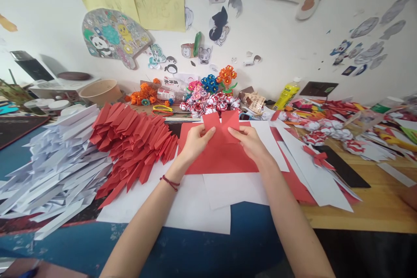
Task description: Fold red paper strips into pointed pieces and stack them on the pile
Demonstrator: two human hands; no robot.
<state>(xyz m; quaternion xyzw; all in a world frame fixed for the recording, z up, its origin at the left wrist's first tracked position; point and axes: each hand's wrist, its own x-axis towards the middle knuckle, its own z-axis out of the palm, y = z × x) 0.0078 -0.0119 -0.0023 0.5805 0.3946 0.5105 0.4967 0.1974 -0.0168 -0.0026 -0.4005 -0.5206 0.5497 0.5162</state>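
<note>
While fingers (196, 134) pinch paper (223, 135), upper edges (230, 114) free

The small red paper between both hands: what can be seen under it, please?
Below the small red paper, a larger red sheet shows, with white sheets sticking out from under it. The patch directly behind the small red paper is hidden.

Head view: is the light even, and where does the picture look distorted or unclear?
In the head view, light looks soft but uneven: the white wall is bright, the space below the light-brown wooden tabletop dark; toward the right edge, grey flat cutouts look stretched and soft; the left hand and right hand look clearer.
</note>
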